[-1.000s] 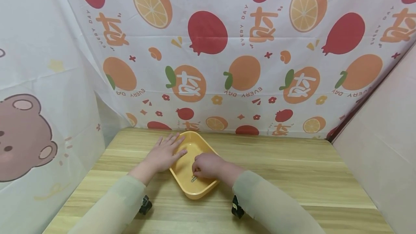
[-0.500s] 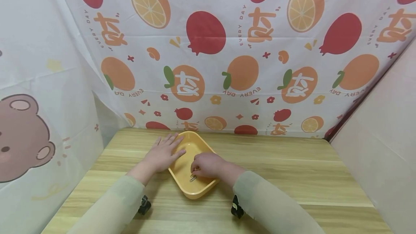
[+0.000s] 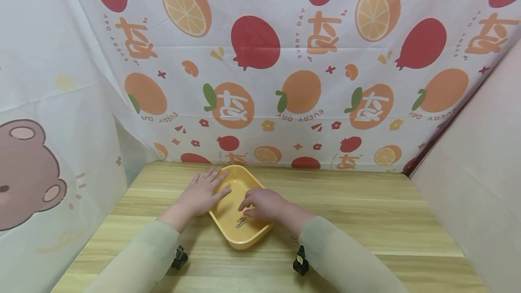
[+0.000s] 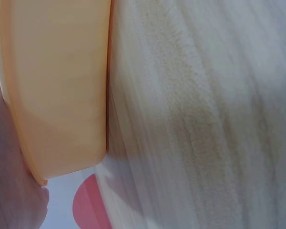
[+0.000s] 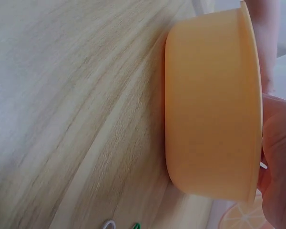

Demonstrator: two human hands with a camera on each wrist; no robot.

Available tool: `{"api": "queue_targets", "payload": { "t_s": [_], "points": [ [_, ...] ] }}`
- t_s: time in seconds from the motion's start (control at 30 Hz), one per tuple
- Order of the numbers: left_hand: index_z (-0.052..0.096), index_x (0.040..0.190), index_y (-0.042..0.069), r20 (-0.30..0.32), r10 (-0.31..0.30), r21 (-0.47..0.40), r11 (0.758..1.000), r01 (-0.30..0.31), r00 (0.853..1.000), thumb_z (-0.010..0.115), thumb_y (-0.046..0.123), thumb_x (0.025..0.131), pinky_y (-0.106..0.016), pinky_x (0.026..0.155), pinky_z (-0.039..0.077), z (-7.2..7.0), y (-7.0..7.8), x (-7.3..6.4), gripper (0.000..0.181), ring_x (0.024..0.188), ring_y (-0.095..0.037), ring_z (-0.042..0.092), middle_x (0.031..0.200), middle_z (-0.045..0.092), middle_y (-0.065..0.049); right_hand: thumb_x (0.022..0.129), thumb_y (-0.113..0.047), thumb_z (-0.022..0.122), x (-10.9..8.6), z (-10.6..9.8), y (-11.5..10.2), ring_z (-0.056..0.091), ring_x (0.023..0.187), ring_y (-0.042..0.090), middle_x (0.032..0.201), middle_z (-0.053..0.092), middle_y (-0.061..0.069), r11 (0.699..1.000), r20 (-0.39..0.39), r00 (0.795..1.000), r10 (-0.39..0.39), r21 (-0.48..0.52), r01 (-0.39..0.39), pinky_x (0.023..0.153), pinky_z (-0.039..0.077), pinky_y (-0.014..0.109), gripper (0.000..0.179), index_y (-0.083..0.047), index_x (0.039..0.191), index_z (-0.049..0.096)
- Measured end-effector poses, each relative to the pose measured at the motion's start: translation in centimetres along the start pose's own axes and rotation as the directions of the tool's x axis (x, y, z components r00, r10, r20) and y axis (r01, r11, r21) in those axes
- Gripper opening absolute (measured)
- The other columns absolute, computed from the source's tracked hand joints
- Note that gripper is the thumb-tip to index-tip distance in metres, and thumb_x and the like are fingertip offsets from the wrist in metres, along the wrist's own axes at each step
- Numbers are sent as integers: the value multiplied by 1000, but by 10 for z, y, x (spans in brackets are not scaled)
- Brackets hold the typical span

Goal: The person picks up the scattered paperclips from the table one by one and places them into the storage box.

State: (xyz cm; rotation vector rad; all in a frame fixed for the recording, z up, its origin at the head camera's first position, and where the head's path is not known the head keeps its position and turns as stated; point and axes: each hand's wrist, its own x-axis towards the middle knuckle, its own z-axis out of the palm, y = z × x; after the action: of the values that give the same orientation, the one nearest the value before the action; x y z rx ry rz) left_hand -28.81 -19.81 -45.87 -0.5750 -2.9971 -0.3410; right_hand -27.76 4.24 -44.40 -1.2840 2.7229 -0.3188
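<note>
In the head view a yellow-orange plastic tray (image 3: pixel 227 226) sits at an angle on the wooden table. My left hand (image 3: pixel 200 197) rests on its left rim with fingers spread; the left wrist view shows that hand along the rim above the tray's outer wall (image 4: pixel 57 90). My right hand (image 3: pixel 266 205) is over the tray's right side, thumb and forefinger bent and parted. Just below those fingertips, two small paper clips lie on the tray floor: an upper paper clip (image 3: pixel 242 219) and a paler lower paper clip (image 3: pixel 240 225). The right wrist view hides the tray's inside.
Near my right wrist, a white paper clip (image 5: pixel 109 224) and a green paper clip (image 5: pixel 137 226) show on the table at the frame's bottom edge. Fruit-printed cloth (image 3: pixel 260 94) hangs behind the table (image 3: pixel 358 211), with plain and bear-printed cloth at the sides.
My right thumb and forefinger have parted and drawn back slightly from the tray floor, letting go of a paper clip; two clips now show there. The left hand stays on the rim.
</note>
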Motion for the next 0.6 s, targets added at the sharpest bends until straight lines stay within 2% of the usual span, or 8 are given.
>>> {"api": "queue_targets", "payload": {
  "t_s": [0.33,0.6],
  "points": [
    [33,156,18,11,-7,-12,1000,7,1000,34,66,100,-62,118,5,1,-2,1,74,148,-40,20,162,26,-14,93,-28,72,-23,-11,8,59,94,6,102,65,-10,999,-105,994,3,44,2,86,50,23,20,-23,112,78],
    [34,156,18,1,2,-26,1000,-2,1000,42,57,101,-62,118,4,2,-3,2,68,148,-41,20,162,24,-12,93,-26,72,-58,-14,24,59,91,10,101,64,-9,994,-174,982,69,92,-54,80,51,27,21,-20,112,77]
  ]
}}
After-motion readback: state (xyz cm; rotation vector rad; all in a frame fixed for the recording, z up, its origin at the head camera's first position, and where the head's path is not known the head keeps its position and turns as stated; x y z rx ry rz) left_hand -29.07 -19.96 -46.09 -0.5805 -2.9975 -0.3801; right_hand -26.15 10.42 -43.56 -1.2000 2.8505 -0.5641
